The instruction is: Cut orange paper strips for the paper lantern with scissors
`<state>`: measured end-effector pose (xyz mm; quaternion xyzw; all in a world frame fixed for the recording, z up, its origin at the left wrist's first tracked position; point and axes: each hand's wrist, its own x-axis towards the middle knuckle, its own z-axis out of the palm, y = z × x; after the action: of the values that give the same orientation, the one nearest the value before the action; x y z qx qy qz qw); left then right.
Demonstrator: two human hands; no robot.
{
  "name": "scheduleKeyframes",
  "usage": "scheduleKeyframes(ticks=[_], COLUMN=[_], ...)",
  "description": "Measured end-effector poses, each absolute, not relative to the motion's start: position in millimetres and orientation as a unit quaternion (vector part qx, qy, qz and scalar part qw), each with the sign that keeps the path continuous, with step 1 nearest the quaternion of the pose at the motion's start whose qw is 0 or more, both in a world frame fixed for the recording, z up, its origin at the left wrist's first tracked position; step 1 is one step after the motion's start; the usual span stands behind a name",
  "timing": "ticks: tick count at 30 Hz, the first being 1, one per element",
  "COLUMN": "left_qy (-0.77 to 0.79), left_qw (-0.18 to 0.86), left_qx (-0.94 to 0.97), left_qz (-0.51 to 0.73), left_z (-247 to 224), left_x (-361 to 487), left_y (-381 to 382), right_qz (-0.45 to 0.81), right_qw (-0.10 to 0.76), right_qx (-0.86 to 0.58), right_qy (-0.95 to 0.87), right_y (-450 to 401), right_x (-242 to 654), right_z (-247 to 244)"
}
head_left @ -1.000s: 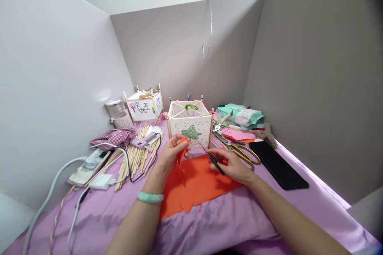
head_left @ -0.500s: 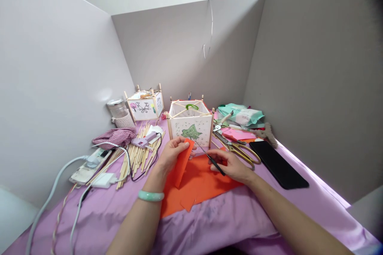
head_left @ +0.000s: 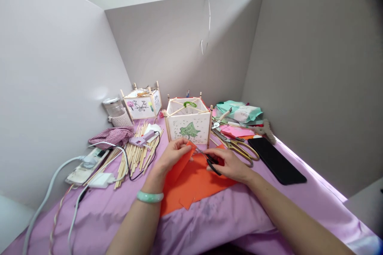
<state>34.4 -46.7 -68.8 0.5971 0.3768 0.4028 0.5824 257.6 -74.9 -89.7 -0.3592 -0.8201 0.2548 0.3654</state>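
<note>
My left hand pinches a folded piece of orange paper near its top corner. Black-handled scissors are in my right hand, their blades at the top edge of that piece. Beneath both hands a larger orange sheet lies on the purple cloth, with a small cut flap at its front edge. Just behind my hands stands a white box lantern with a green leaf drawing and a stick frame.
Wooden sticks, a glue gun and a power strip with cables lie left. A second lantern and a jar stand behind. Gold-handled scissors, a black phone and a wipes pack lie right.
The scissors in my right hand have turned and their handles have spread, with the blades now at the paper's top edge. The view has shifted slightly.
</note>
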Motion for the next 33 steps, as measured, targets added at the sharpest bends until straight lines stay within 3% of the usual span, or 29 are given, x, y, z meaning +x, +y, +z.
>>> scheduleKeyframes(ticks=[33], left_qy=[0.397], left_qw=[0.559], left_qx=[0.612], left_qz=[0.394], left_z=[-73.7], left_x=[33.5], left_y=[-42.6], right_qz=[0.224], right_qw=[0.357], right_qx=[-0.367], right_qy=[-0.829], right_y=[-74.5], right_x=[258.5], right_z=[-93.4])
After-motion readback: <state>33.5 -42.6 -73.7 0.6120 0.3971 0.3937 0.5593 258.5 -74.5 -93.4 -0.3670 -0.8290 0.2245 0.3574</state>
